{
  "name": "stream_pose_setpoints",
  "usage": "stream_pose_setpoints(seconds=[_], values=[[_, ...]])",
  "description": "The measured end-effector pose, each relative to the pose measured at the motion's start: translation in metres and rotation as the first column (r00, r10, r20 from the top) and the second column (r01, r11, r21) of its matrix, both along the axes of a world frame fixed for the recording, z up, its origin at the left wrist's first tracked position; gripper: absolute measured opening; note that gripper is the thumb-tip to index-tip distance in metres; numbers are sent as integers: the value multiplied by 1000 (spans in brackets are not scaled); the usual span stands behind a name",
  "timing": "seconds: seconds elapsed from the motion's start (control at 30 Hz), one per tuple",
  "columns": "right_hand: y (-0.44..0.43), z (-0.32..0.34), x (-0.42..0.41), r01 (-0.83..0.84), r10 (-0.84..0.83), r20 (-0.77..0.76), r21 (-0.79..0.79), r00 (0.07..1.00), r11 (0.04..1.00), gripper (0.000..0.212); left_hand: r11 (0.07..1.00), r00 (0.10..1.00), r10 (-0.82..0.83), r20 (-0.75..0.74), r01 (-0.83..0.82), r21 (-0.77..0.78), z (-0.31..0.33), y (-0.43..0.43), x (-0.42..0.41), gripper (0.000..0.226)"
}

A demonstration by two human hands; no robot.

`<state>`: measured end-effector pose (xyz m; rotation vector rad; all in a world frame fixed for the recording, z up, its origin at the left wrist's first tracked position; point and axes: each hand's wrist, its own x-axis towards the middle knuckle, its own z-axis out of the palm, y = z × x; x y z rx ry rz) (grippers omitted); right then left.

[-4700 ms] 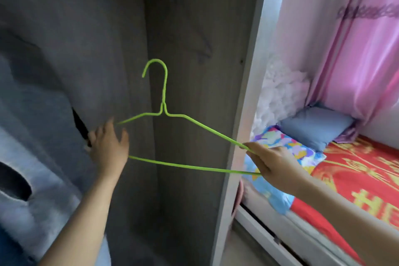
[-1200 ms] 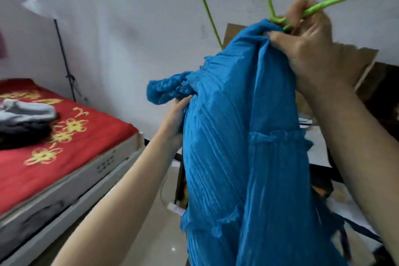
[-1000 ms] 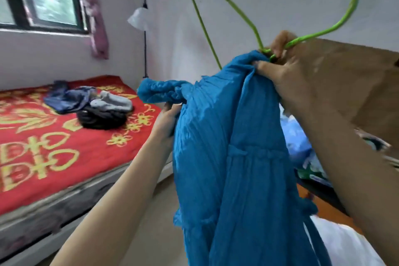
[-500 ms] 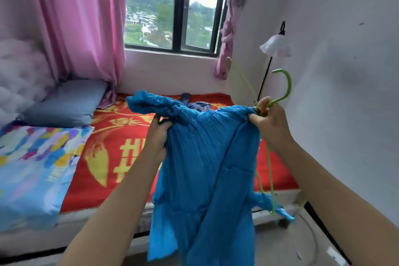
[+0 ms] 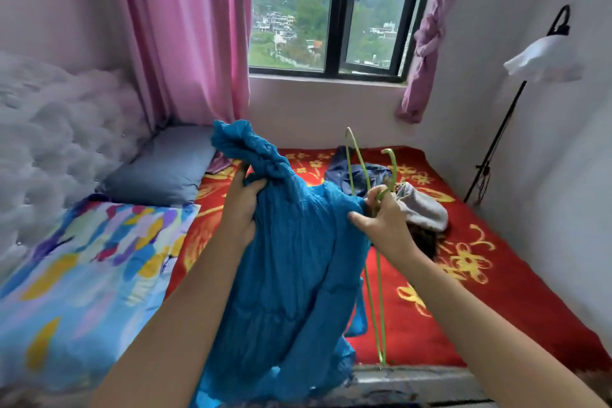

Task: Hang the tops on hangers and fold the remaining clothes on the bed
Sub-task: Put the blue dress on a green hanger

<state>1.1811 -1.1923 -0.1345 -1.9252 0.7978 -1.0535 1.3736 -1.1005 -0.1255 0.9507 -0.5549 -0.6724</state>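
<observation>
Head: crinkled blue top in left hand; top, green hanger in right hand

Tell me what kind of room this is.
Most likely a bedroom: a bed with a red cover fills most of the view, a grey pillow lies at its head, and a lamp stands beside it against the wall.
</observation>
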Motion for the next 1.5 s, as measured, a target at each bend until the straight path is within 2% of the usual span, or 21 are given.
stream_pose_setpoints(seconds=[0.1,0.17,0.33,0.4,0.47,0.6,0.73,1.0,1.07,1.17,1.23,1.3,1.37,1.4,1.47,1.5], values=[[-46,-30,35,-117,123,-36,153,992,981,43,999,999,36,-21,-35,28,-15,-38,25,50],[-76,-38,54,-131,140,-28,213,990,968,41,996,999,30,-23,-28,85,-23,-60,39,47],[-165,-44,103,-156,167,-18,270,986,950,37,937,977,-58,207,-18,349,-29,-122,61,51],[-197,-51,117,-173,193,-40,296,980,939,38,917,948,-105,299,-24,397,-32,-137,66,46],[-226,-62,131,-205,248,-73,367,966,907,38,909,941,-136,309,-5,416,-33,-147,74,45],[-246,-93,145,-265,369,-84,551,926,791,34,933,969,-169,181,98,347,-25,-156,87,61],[-242,-109,159,-386,469,90,713,878,586,32,964,971,-153,184,105,246,-1,-175,91,60],[-247,-89,173,-560,563,278,713,778,421,32,982,952,-67,299,9,190,35,-209,118,63],[-254,-68,169,-584,574,283,678,768,446,36,987,930,-31,367,-30,159,51,-217,126,63],[-270,-21,164,-575,514,291,587,807,570,42,980,856,38,516,-132,146,77,-225,145,60],[-285,21,160,-566,401,406,492,821,661,43,954,768,136,627,-273,128,93,-229,163,53],[-295,61,158,-594,332,554,399,763,699,41,899,646,178,742,-414,145,96,-236,184,49],[-295,91,162,-602,319,605,347,729,719,37,837,545,61,836,-484,255,83,-246,203,33],[-292,99,166,-567,309,580,338,754,751,36,787,496,-17,868,-529,317,72,-251,209,31],[-284,106,180,-445,278,446,331,851,832,36,677,436,-146,888,-611,411,50,-254,208,55],[-280,104,188,-388,251,383,338,889,858,36,662,440,-156,884,-618,424,37,-255,205,59]])
